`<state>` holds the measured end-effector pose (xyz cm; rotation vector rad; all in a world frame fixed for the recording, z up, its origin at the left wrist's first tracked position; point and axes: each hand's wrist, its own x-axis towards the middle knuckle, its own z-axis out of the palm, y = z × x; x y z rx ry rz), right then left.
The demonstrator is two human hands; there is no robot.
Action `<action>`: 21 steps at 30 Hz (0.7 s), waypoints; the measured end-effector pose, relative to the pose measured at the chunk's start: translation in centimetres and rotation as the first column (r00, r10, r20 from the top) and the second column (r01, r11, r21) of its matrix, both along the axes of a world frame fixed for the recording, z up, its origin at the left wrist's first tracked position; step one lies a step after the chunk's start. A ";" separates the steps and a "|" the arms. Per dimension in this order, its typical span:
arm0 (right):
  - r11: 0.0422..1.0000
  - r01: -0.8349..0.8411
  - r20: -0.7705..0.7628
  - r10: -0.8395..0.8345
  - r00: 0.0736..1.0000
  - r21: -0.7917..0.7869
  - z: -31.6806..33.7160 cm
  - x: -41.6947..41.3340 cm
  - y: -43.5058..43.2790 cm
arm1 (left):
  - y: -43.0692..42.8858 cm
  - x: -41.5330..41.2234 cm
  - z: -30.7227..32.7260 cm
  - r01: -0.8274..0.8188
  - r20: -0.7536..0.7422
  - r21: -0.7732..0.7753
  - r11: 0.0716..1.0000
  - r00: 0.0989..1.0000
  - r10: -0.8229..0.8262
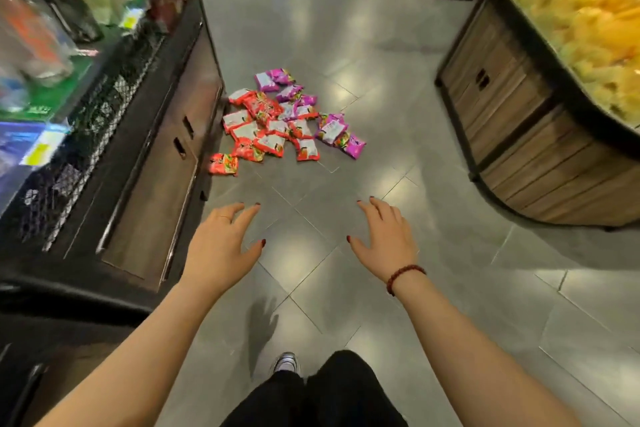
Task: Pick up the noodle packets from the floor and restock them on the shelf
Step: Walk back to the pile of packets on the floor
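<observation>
Shelf goods (41, 28) blurred, packet print (273, 121) illegible

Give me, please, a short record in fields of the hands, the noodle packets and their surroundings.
left hand: open, fingers spread, holding nothing
right hand: open, fingers spread, holding nothing
floor: grey tiles
noodle packets: red and purple, loose pile on the floor ahead of both hands, untouched
shelf unit: dark, on the left, close beside the pile
wooden bin: on the right, yellow goods, blurred
progress: no packet picked up yet
</observation>
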<state>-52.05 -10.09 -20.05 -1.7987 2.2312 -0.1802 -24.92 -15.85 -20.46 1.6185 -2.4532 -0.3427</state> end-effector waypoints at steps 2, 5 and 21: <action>1.000 0.021 0.009 -0.021 1.000 -0.003 -0.1 -1.5 -2.8 | -3.0 -1.7 -0.1 -0.002 -0.010 0.016 1.000 1.000 0.002; 1.000 0.020 0.032 -0.020 0.999 0.003 -0.6 -4.1 -7.6 | -7.6 -4.2 -0.8 -0.004 0.010 0.033 0.999 1.000 0.004; 0.996 -0.088 0.084 0.086 0.993 0.015 -1.8 -20.8 -35.1 | -33.7 -21.3 -1.1 -0.095 0.059 0.056 0.994 0.994 0.092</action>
